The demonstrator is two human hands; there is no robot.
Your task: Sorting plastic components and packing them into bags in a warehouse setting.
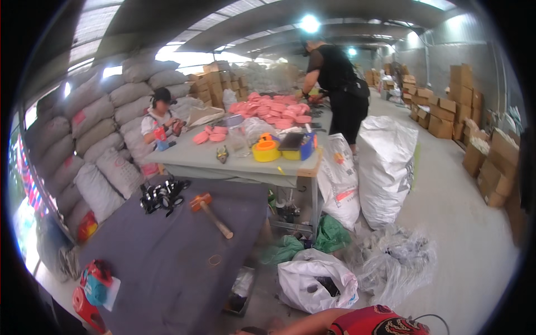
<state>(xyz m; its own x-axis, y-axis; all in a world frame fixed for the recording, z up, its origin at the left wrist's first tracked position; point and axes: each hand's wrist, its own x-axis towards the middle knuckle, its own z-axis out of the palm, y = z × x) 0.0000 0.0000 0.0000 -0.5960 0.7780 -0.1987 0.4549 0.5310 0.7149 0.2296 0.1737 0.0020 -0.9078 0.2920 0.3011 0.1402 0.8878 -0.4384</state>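
Note:
My right forearm, with a red patterned sleeve, comes in at the lower edge. Only a sliver of my right hand (272, 325) shows there, its fingers cut off by the frame, next to a small dark thing I cannot make out. My left hand is out of view. Nearest to the right hand are an open white woven sack (301, 279) with dark things inside and a black tray (240, 298) holding clear plastic. On the dark-covered table (162, 268) lie a wooden-handled mallet (215, 216), a cluster of black parts (162, 196) and a thin tan ring (214, 260).
A farther table (223, 164) bears pink coils (273, 110), yellow tape (266, 151) and a clear jar. One person (161, 120) sits behind it; another (343, 84) stands at its right. Full sacks (385, 167), crumpled plastic (396, 259) and cartons (441, 117) stand around.

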